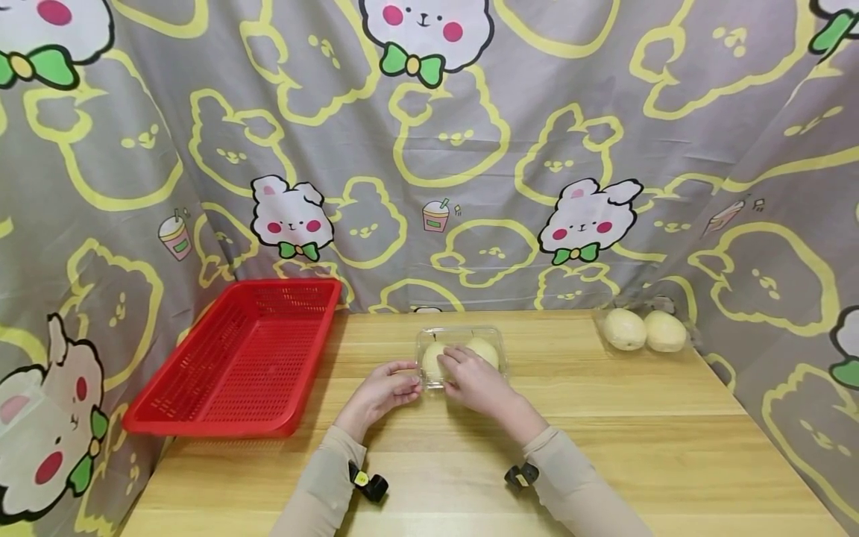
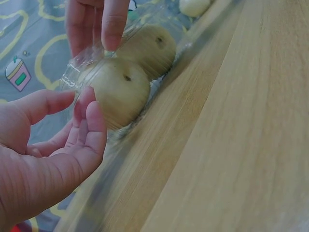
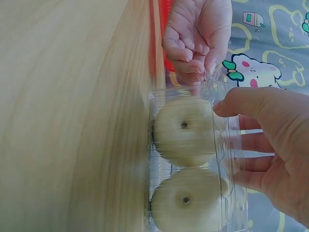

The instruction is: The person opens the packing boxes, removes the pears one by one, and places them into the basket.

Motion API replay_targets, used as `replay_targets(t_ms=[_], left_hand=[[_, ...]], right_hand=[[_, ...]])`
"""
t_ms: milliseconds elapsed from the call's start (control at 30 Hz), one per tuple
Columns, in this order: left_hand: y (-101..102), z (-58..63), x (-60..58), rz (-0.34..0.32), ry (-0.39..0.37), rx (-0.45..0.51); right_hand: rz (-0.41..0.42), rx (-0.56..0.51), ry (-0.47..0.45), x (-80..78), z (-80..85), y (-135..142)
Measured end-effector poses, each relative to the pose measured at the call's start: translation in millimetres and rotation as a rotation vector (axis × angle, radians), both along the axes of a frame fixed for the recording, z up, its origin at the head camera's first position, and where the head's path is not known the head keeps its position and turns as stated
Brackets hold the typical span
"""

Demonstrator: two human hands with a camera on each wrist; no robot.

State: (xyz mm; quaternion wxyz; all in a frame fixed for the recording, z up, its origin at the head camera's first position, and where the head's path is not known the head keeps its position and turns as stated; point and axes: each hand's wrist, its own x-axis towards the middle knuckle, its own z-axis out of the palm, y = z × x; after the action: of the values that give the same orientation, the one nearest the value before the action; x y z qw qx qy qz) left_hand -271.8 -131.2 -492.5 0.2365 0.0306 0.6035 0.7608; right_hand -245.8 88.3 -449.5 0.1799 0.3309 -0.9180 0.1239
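Note:
Two pale yellow pears (image 3: 186,145) lie side by side in a clear plastic box (image 1: 496,333) at the middle of the table. My left hand (image 1: 380,391) is at the box's front left corner, pinching its edge between thumb and curled fingers, as the left wrist view (image 2: 58,150) shows it. Over the front and top of the box lies my right hand (image 1: 478,380). Its thumb (image 3: 241,101) touches the front edge, while its nearly straight fingers rest on the lid. The lid's far side is partly hidden by that hand.
A red plastic basket (image 1: 292,418) stands on the left of the wooden table (image 1: 604,440). At the back right are two more pale pears (image 1: 625,330) in clear wrapping. A patterned curtain (image 1: 470,164) encloses the back and sides.

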Motion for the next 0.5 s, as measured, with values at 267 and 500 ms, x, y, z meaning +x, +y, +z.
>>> replay_targets(t_ms=[267,500], left_hand=[[-0.2,0.8,0.7,-0.008,-0.001,-0.005],[-1.1,1.8,0.7,-0.002,0.002,-0.010]], right_hand=[[0.023,-0.064,-0.031,0.8,-0.6,4.5],[0.036,-0.079,-0.021,0.3,-1.8,8.1]])
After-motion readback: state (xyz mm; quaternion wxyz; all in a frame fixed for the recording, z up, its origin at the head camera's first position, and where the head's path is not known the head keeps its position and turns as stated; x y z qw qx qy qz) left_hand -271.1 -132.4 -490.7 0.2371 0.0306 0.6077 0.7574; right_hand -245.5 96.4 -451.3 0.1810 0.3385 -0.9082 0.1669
